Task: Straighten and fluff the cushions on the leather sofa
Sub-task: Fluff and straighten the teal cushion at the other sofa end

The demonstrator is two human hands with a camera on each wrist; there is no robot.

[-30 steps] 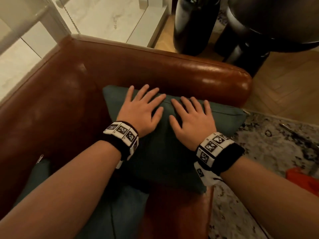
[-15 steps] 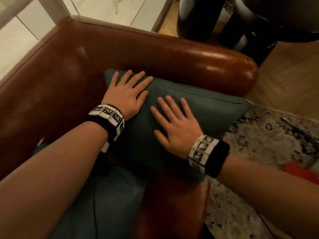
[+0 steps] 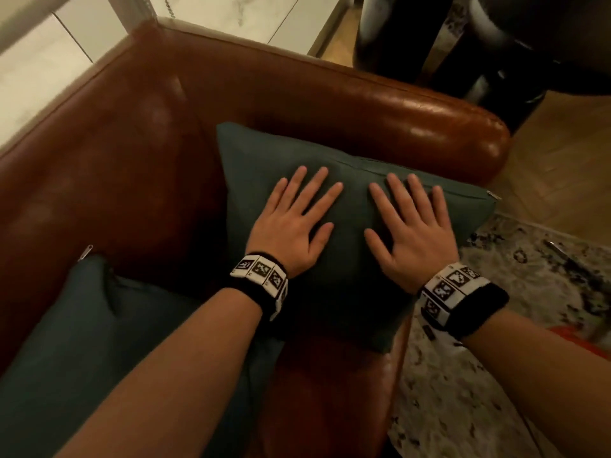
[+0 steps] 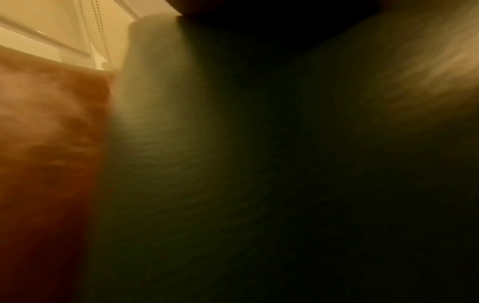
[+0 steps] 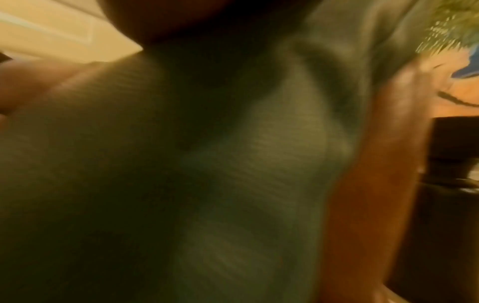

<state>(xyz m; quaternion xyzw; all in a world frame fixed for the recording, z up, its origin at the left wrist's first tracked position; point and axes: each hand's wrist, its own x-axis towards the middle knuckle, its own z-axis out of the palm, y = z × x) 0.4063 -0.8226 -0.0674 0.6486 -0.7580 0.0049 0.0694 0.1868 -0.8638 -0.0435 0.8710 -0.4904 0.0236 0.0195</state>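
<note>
Both hands lie flat, palms down, on a dark teal cushion (image 3: pixel 330 292) that leans against the armrest (image 3: pixel 413 123) at the right end of the brown leather sofa (image 3: pixel 115 180). The left hand (image 3: pixel 291 226) has its fingers straight and spread, pressing the middle of the cushion's face; the right hand (image 3: pixel 413 233) rests just beside it, fingers likewise straight and fanned, with a narrow strip of fabric showing between the 2 thumbs. Neither hand grips anything. Each wrist wears a black band with white marker tiles.

The cushion's zipper pull (image 3: pixel 492 195) shows at its right corner, near the front of the armrest. A 2nd teal cushion (image 3: pixel 82 342) lies on the seat to the left, partly under the left forearm, its own zipper pull poking up at its far corner.

Beside the sofa, a patterned rug (image 3: pixel 496 375) covers part of a herringbone wood floor (image 3: pixel 562 153), and a dark, glossy rounded object (image 3: pixel 446 44) stands behind the armrest.

Both wrist views are blurred: the left shows teal fabric (image 4: pixel 233 164) beside brown leather, the right much the same fabric (image 5: pixel 233 164).
</note>
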